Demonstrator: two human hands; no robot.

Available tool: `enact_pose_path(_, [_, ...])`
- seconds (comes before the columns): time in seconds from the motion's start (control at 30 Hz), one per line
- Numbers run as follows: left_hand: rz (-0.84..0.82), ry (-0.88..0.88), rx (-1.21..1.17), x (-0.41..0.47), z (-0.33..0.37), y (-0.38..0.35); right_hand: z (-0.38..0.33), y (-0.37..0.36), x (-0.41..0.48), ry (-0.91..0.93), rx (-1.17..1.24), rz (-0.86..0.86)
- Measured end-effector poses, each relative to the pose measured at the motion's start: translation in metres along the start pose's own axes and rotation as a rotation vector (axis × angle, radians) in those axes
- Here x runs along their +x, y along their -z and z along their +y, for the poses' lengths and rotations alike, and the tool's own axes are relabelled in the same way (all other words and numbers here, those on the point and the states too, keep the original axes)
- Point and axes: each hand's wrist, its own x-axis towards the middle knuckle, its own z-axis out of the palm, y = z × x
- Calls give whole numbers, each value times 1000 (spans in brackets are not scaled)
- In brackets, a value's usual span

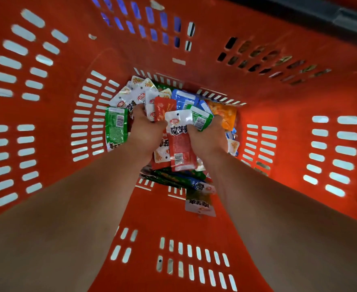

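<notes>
Two bare forearms come in from the btm corners of the frame, reaching down into a red slotted basket (295,144). At ctr, left hand (147,131) digs curled fingers into a heap of snack pkts (139,95) on the basket floor, w/ a green pkt (116,127) just beside it. Right hand (209,138) grips a red-and-white pkt (179,148). Beyond, upper ctr: a blue pkt (181,98) and an orange pkt (226,114).

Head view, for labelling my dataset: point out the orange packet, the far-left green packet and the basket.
orange packet (223,114), head view, middle of its face.
green packet (116,128), head view, middle of its back.
basket (295,133), head view, right side wall.
</notes>
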Motion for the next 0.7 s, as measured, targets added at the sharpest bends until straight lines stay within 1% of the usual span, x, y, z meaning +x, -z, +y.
enact_pose_path(0.1, [-3,82,-104,-5,2,-1,-3,6,-1,30,138,-66])
enact_pose_path(0.17, [-51,112,-132,-7,4,-5,-3,5,-5,80,163,-100])
enact_pose_path(0.23, [-114,96,-119,-11,7,-8,-1,5,-7,97,207,-117])
enact_pose_path(0.37, [-206,66,-76,-19,16,-5,5,20,-18,132,421,-127])
enact_pose_path(0.47, [-238,46,-91,-35,29,2,1,38,-33,187,440,-125])
enact_pose_path(0.6, [-280,-60,-95,-70,50,11,-17,65,-58,255,417,-128])
enact_pose_path(0.7, [-329,-87,-145,-96,69,21,-35,93,-78,309,439,-167])
